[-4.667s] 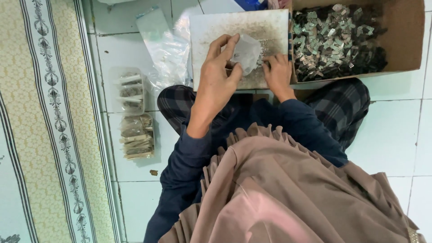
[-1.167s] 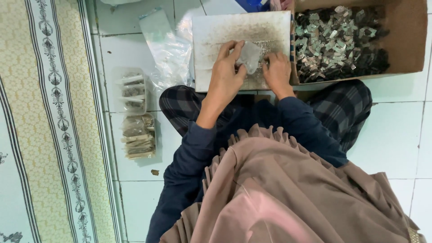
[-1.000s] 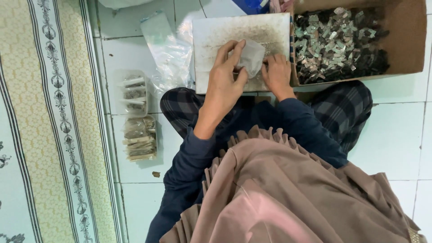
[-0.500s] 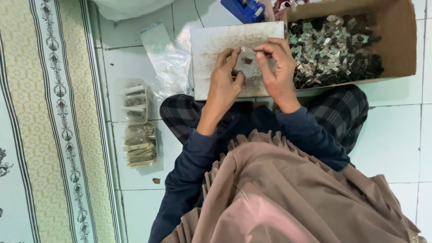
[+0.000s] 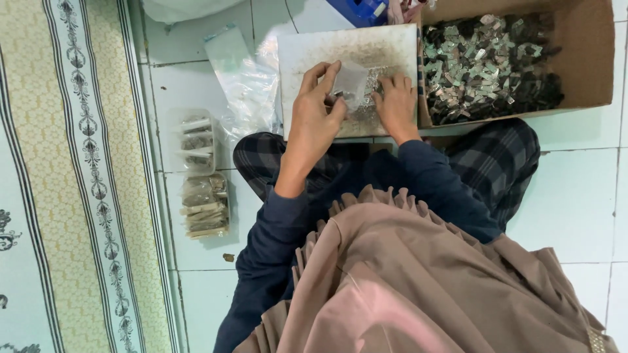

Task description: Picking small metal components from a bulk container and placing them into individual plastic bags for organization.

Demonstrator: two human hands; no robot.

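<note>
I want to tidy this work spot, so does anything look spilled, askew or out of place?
Nothing looks spilled. Small metal pieces stay inside the cardboard box. Empty clear bags lie loosely crumpled on the tiled floor beside the white board, untidy rather than odd.

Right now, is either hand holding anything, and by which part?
The left hand pinches a small clear bag at its left edge between thumb and fingers. The right hand rests fingers-down on small parts on the board; no clear grip shows.
</note>
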